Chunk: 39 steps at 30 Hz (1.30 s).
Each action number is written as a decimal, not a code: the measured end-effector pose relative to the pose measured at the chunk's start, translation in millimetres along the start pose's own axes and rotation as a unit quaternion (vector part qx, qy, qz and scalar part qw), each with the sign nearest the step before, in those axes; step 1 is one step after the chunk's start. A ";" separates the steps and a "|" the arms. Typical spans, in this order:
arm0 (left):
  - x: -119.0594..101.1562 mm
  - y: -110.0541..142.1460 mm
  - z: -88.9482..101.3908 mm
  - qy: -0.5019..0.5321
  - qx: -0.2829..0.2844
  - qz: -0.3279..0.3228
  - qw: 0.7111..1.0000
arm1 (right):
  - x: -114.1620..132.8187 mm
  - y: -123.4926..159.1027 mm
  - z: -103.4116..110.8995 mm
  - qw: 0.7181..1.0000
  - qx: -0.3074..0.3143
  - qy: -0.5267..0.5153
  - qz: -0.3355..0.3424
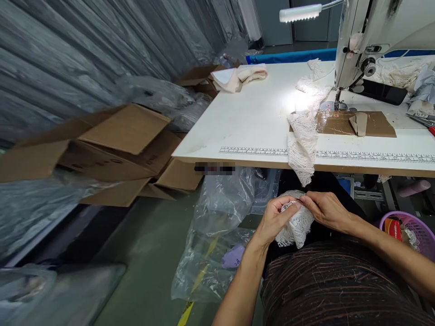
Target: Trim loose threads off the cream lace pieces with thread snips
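While I follow the head camera from afar, both hands I see are in front of the white table [251,117], below its front edge, over the person's lap. I have the left hand [279,216] grasping a crumpled piece of white lace [296,228] between thumb and fingers, and the right hand [326,209] pinching the same lace by its upper edge, the fingertips of the two hands close together. From my view, a lace strip [302,129] lies across the table and hangs over its front edge, just beyond the hands; I cannot tell whether it joins the held piece. On the table's right part I make out the sewing machine [351,54], with a sheet of brown cardboard [377,127] nearer the table's front edge and a flat black object [384,92] behind that sheet. Scissors [423,120] lie at the table's right, and folded pale cloth [239,78] sits on its far left corner. I see an open carton [125,136] off the table's left side, clear plastic [224,199] below its front left, and a purple basket [424,235] below its right part.
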<state>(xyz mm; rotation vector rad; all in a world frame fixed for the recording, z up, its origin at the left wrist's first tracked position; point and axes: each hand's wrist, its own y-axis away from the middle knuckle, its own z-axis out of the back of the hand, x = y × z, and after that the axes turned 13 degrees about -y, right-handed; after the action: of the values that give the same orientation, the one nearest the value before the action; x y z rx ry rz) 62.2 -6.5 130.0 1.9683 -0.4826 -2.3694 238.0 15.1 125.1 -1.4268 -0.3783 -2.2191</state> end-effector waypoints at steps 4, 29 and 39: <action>4.1 -1.0 -2.2 0.009 0.006 0.000 1.000 | -4.0 1.3 -1.5 0.996 -0.018 -0.082 -0.032; -14.3 29.1 2.1 -0.196 -0.007 -0.151 0.969 | -5.6 11.9 -16.0 0.921 0.020 -0.384 -0.058; 33.8 25.1 5.7 -0.046 0.068 0.042 0.996 | -7.0 30.7 -27.8 0.892 0.063 -0.439 -0.081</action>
<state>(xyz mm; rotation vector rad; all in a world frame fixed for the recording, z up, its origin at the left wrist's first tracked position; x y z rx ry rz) 45.4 -36.4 104.9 1.8547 -0.7355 -2.4422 234.9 -22.4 106.4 -2.3236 -0.9371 -1.4751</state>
